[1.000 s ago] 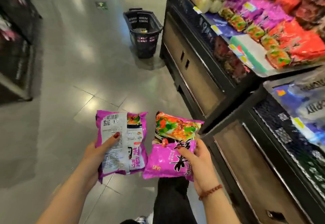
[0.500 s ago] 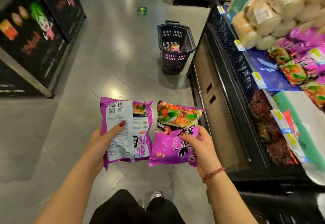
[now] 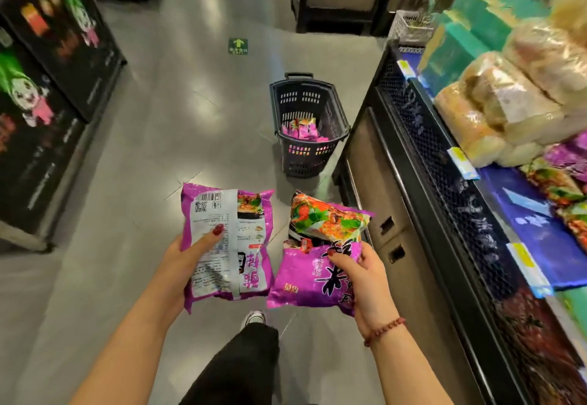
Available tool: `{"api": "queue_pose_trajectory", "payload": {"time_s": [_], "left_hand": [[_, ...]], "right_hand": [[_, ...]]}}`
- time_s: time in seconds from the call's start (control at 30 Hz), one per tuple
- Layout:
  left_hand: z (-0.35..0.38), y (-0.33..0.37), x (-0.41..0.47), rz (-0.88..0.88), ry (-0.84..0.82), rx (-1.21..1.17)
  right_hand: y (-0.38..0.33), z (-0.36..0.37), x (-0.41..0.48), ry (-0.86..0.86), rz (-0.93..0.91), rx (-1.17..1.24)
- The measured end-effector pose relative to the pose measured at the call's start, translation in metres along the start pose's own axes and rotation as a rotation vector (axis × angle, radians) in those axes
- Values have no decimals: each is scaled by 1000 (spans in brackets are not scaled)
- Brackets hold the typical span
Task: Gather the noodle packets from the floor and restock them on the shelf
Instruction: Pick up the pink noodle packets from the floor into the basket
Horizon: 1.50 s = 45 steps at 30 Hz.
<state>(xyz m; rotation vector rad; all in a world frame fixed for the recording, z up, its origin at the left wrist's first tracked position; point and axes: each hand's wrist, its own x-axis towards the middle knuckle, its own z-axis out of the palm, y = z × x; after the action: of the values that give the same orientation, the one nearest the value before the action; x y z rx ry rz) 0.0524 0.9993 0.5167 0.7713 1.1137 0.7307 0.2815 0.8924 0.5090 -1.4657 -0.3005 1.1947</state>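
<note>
Both hands are full here. The left hand (image 3: pixel 187 255) grips a purple plastic noodle packet with its white printed back facing up (image 3: pixel 232 239), thumb across the label and fingers hidden underneath. The right hand (image 3: pixel 368 274), with a red bead bracelet (image 3: pixel 384 330) on the wrist, pinches a second purple noodle packet with a food photo on the front (image 3: pixel 320 252), thumb on top. The two packets sit side by side at about 6 o'clock, their inner edges nearly touching, and the hands are apart.

Straight ahead at 12 o'clock a dark slotted plastic shopping basket (image 3: pixel 305 157) stands on the grey tiled floor (image 3: pixel 158 150), just beside the corner of the shelf unit, with more purple packets lying in it (image 3: pixel 301 130).

The black mesh-fronted shelf (image 3: pixel 444 163) runs along the right side from 1 to 5 o'clock, and its front edge comes close to the right forearm. More purple packets (image 3: pixel 568 153) lie on it at 3 o'clock, next to pale wrapped packs (image 3: pixel 495 109).

A black printed display stand (image 3: pixel 47 103) fills 9 to 11 o'clock. Between it and the shelf is a wide strip of bare floor, running up to a green arrow sticker (image 3: pixel 238 46) past the basket. A black trouser leg (image 3: pixel 241 363) and a shoe (image 3: pixel 254 318) show below the packets.
</note>
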Motion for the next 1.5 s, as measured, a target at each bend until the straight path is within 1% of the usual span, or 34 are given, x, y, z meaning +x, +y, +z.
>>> {"api": "queue_pose_trajectory", "payload": {"time_s": [0.17, 0.23, 0.3, 0.4, 0.67, 0.8, 0.9, 1.0, 1.17, 1.27, 1.37, 1.5], "left_hand": [[11, 68, 103, 9, -1, 48], [20, 87, 142, -3, 0, 51], [28, 98, 166, 0, -7, 52], [45, 113, 222, -14, 3, 42], [112, 167, 368, -24, 64, -5], [138, 194, 428, -41, 122, -33], [146, 209, 472, -83, 138, -37], [152, 226, 527, -109, 147, -38], [151, 259, 642, -144, 117, -34], [155, 273, 711, -156, 143, -26], [162, 273, 776, -193, 156, -31], [168, 253, 838, -257, 187, -60]], "right_hand": [[-52, 40, 86, 25, -43, 34], [-68, 48, 120, 38, -33, 40], [-79, 51, 145, 50, -14, 39], [-99, 54, 208, 70, 21, 32], [-186, 63, 387, 8, 63, -18], [-231, 77, 459, -50, 50, -85], [-254, 90, 506, -52, 55, -93], [-268, 103, 558, -19, 86, -98], [-289, 129, 646, 94, 118, -84], [-302, 147, 700, 118, 165, -97], [-305, 159, 756, 179, 168, -112], [-293, 158, 828, 242, 202, -128]]}}
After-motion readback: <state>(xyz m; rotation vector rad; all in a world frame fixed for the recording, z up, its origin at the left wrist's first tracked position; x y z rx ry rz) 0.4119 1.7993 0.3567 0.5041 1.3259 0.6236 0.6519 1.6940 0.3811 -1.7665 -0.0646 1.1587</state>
